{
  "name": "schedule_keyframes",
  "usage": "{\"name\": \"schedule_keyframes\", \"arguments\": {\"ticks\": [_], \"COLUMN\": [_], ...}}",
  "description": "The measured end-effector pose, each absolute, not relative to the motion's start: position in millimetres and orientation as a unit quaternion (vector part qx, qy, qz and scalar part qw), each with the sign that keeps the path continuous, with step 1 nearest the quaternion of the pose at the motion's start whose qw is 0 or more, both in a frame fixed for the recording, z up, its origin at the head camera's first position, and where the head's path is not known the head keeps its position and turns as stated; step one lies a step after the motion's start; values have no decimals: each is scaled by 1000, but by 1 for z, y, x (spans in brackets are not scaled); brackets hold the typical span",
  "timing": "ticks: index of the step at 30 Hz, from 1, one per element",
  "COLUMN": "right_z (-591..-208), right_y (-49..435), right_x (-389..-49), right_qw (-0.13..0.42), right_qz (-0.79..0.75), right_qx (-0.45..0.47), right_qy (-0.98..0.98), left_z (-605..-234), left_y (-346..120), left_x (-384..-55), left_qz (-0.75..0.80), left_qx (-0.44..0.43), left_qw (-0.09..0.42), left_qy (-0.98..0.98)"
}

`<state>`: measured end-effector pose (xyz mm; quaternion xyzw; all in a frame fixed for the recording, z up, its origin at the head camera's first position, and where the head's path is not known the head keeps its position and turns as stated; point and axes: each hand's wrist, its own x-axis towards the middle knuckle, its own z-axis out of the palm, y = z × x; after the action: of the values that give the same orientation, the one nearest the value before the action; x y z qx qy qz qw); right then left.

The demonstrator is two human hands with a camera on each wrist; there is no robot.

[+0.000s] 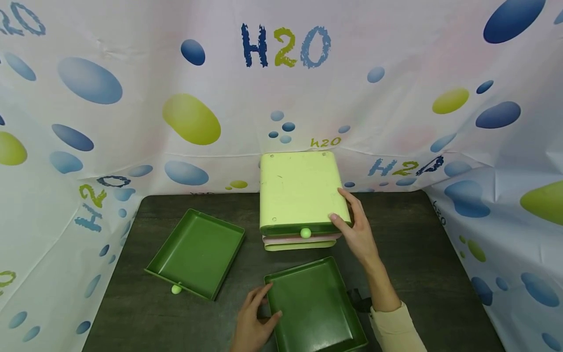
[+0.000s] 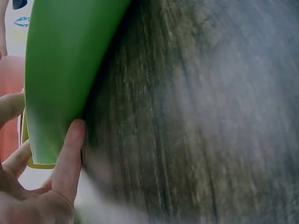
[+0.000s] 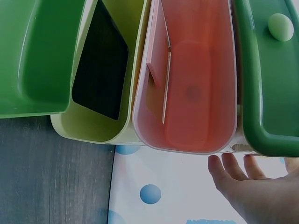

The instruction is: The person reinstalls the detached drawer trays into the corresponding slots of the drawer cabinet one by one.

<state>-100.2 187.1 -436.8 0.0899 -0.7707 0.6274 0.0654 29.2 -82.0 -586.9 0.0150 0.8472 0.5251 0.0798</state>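
Note:
A stack of drawer housings stands at the table's back, topped by a light green housing (image 1: 301,188) with a dark green drawer front (image 3: 280,88) and round knob. Under it, a pink housing (image 3: 201,112) and a light green bottom housing (image 3: 93,133) show open fronts. My right hand (image 1: 358,232) rests on the top housing's right side, thumb and index fingertip at its upper edge. In front of the stack, my left hand (image 1: 255,318) grips the left wall of a dark green drawer (image 1: 314,303), thumb over the rim. In the left wrist view, one finger (image 2: 70,154) lies along its outer wall.
A second dark green drawer (image 1: 198,254) lies to the left on the dark wood table (image 1: 422,274), its light green knob (image 1: 176,289) facing front. White sheeting (image 1: 374,29) printed with coloured ovals and lettering rises behind the table and at both sides.

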Motion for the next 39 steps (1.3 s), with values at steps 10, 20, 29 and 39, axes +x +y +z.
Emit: {"name": "schedule_keyframes", "arguments": {"ticks": [10, 20, 29, 39], "right_z": [-439, -446, -470, -467], "right_y": [185, 189, 204, 208], "right_x": [-98, -100, -111, -113], "right_qw": [71, 66, 47, 25], "right_qz": [629, 634, 628, 621], "right_qx": [89, 103, 111, 104], "right_qy": [-769, -764, -769, -777], "left_z": [-588, -583, -583, -586], "left_y": [-84, -87, -87, -88], "left_x": [29, 25, 23, 20], "left_qz": [512, 552, 578, 600], "left_qx": [32, 19, 15, 21], "left_qw": [94, 119, 109, 105], "left_qy": [853, 825, 809, 793]}}
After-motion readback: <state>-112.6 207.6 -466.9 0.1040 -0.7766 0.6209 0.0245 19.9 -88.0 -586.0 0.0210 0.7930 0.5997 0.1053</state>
